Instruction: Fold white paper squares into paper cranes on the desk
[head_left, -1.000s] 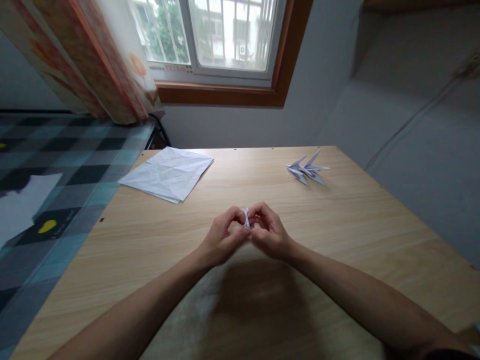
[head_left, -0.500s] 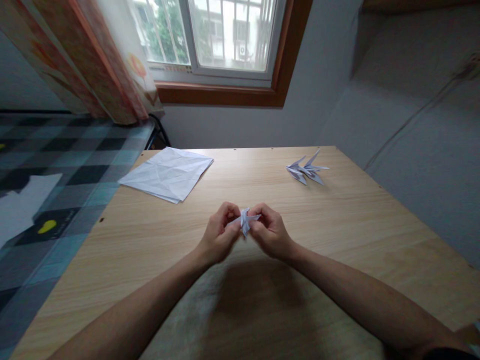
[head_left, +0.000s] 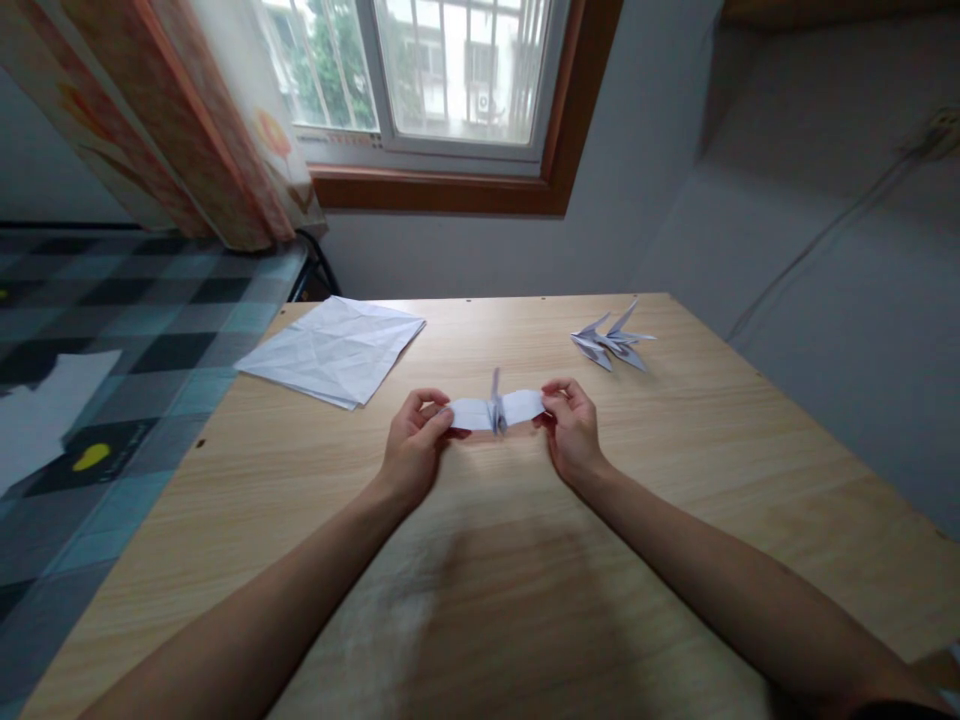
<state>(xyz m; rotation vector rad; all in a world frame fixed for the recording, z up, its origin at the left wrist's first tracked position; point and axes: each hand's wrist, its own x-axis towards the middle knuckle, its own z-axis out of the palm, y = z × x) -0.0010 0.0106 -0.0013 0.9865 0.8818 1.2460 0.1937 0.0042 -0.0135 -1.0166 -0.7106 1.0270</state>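
A small white origami crane (head_left: pixel 497 410) is held above the table between my two hands, its wings spread sideways and a thin point sticking up in the middle. My left hand (head_left: pixel 416 435) pinches the tip of the left wing between thumb and fingers. At the other end, my right hand (head_left: pixel 574 425) pinches the right wing tip. Beyond my right hand lie several folded paper cranes (head_left: pixel 613 338), close together. Past my left hand rests a stack of creased white paper sheets (head_left: pixel 337 350).
The wooden table (head_left: pixel 300 560) runs up to the wall below a window (head_left: pixel 457 80). On the left stands a bed with a checked cover (head_left: pixel 150 290), with torn white paper (head_left: pixel 52 410) on it. A patterned curtain (head_left: pixel 195 120) hangs above the bed.
My hands have moved apart, from close together at the crane's middle out to its wing tips. The crane's wings now lie spread wide, and it is slightly farther from me.
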